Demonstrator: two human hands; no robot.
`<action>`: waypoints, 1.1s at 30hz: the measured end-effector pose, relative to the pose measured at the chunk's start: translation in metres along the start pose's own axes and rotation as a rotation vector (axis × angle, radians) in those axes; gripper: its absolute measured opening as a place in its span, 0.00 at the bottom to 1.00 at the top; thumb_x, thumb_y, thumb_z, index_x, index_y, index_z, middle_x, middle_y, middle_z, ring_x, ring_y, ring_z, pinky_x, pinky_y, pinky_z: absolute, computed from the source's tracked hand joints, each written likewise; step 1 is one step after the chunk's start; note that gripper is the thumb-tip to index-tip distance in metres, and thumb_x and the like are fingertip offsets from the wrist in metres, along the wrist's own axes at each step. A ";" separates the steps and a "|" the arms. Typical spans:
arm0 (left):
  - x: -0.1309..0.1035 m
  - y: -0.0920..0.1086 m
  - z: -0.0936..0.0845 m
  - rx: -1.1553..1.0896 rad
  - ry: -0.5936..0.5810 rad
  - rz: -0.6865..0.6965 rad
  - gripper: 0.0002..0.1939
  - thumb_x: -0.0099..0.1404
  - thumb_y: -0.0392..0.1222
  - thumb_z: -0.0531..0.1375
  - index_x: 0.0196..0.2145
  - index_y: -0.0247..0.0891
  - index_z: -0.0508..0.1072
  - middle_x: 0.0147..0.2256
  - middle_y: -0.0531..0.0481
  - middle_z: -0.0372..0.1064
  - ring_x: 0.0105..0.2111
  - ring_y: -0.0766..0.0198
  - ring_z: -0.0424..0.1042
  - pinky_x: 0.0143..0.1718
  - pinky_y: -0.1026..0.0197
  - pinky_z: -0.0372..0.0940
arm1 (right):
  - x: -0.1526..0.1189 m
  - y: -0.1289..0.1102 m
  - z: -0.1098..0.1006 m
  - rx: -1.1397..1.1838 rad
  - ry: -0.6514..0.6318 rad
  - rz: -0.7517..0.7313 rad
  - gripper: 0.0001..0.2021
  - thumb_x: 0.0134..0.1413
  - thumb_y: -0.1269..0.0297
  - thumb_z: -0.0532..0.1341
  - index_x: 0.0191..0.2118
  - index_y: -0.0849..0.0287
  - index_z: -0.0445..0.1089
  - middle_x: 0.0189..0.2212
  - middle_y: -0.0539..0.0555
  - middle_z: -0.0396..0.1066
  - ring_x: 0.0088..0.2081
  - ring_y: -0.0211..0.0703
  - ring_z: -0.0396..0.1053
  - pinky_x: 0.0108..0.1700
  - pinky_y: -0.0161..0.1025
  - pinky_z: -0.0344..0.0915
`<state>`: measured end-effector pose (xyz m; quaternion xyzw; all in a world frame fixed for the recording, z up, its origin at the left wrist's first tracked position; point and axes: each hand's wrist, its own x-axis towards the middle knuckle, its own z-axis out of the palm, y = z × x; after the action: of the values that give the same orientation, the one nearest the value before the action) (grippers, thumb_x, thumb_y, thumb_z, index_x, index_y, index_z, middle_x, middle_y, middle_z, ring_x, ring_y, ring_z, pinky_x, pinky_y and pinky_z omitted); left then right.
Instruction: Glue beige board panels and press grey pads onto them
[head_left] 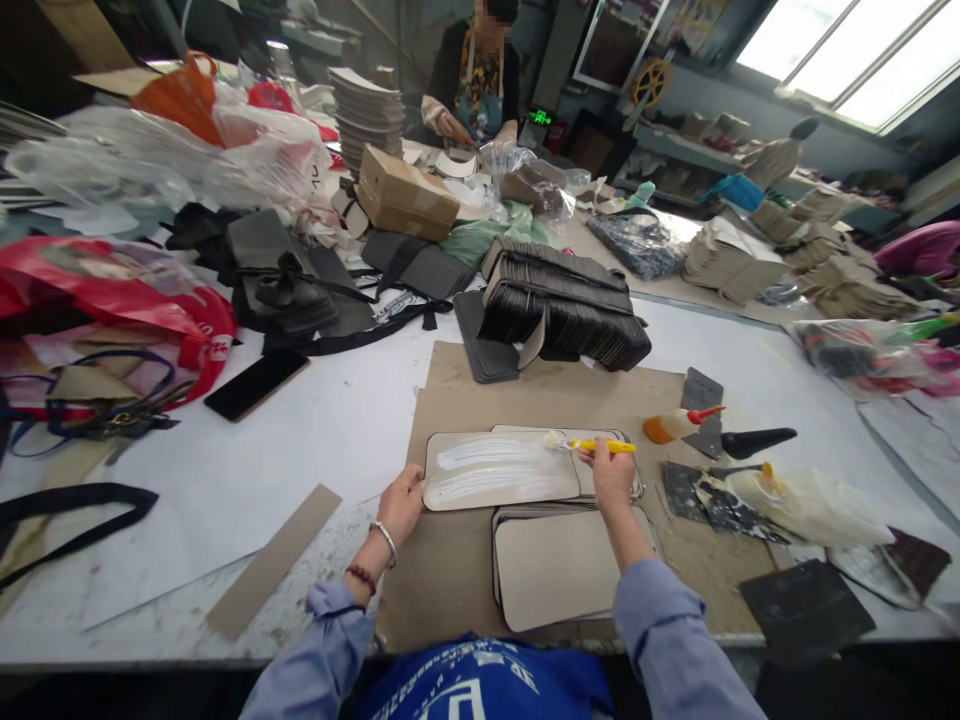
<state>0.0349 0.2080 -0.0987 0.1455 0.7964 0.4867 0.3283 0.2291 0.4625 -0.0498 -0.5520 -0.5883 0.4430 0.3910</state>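
Directions: clock-face from the coated panel, 12 pointing away from the wearer.
Red bag (161, 310): 10 o'clock, far off, cut off by the view's left edge.
Phone (257, 385): 10 o'clock, dark screen up, near the bag.
Grey strip (275, 560): 8 o'clock, slanting from its own 7 to 1.
Left hand (403, 500): at the panel's 9 o'clock end, touching, fingers curled; whether they grip the edge cannot be told, the undersides being hidden.
Cardboard box (407, 195): between 11 and 12, behind black pieces.
Coated panel (502, 485): ahead of the wearer on brown board (442, 570), long axis 9 to 3, white streaks running lengthwise; it partly covers other panels (596, 480).
Person across (480, 90): 12 o'clock, beyond the clutter, lower body hidden.
Black stack (566, 305): 1 o'clock, many pieces on edge.
Lower stack (559, 570): 5 o'clock, pale top piece.
Yellow brush (600, 446): over the panel's right part, bristles to 9, handle end to 3; the white-smeared tip is hard to make out.
Right hand (613, 475): closed around the brush handle, hiding part of it.
Orange bottle (667, 427): between 2 and 3, red tip to 3.
Black-handled object (757, 441): 3 o'clock.
Pale plastic bag (814, 505): 3 o'clock, crumpled, contents unclear.
Dark square (808, 607): 4 o'clock.
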 end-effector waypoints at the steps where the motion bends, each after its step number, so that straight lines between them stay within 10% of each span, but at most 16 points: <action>1: 0.001 -0.001 -0.006 -0.009 0.013 0.000 0.05 0.54 0.36 0.51 0.22 0.40 0.59 0.15 0.61 0.52 0.18 0.70 0.56 0.20 0.69 0.50 | 0.001 0.000 -0.005 0.005 0.018 -0.005 0.22 0.40 0.44 0.60 0.31 0.60 0.64 0.18 0.48 0.69 0.22 0.41 0.71 0.27 0.37 0.71; 8: 0.014 -0.004 -0.063 -0.112 0.110 -0.112 0.02 0.51 0.37 0.53 0.23 0.39 0.61 0.13 0.61 0.53 0.15 0.71 0.55 0.17 0.70 0.49 | -0.026 -0.021 -0.010 0.248 -0.060 0.037 0.24 0.36 0.48 0.66 0.33 0.64 0.65 0.22 0.49 0.71 0.21 0.37 0.70 0.26 0.33 0.72; 18: 0.020 -0.033 -0.112 -0.057 0.294 -0.186 0.03 0.54 0.35 0.51 0.24 0.39 0.59 0.11 0.62 0.54 0.13 0.72 0.55 0.16 0.71 0.48 | -0.107 -0.054 0.108 0.244 -0.479 0.098 0.25 0.38 0.44 0.64 0.36 0.60 0.64 0.25 0.53 0.73 0.26 0.44 0.72 0.31 0.40 0.73; 28: 0.013 -0.030 -0.115 0.049 0.355 -0.178 0.04 0.54 0.36 0.52 0.23 0.40 0.60 0.12 0.61 0.57 0.16 0.69 0.59 0.20 0.68 0.53 | -0.183 -0.077 0.245 0.267 -0.813 0.061 0.22 0.41 0.43 0.58 0.34 0.57 0.61 0.22 0.49 0.69 0.24 0.43 0.71 0.31 0.41 0.71; 33: 0.008 -0.025 -0.121 0.140 0.378 -0.196 0.05 0.54 0.38 0.52 0.22 0.41 0.61 0.13 0.60 0.57 0.18 0.67 0.59 0.22 0.67 0.52 | -0.168 -0.070 0.245 0.144 -0.716 -0.041 0.17 0.42 0.46 0.58 0.30 0.56 0.63 0.21 0.48 0.68 0.25 0.43 0.70 0.33 0.40 0.69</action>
<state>-0.0493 0.1175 -0.0861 -0.0039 0.8859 0.4147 0.2078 -0.0104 0.2737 -0.0521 -0.3210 -0.6661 0.6407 0.2069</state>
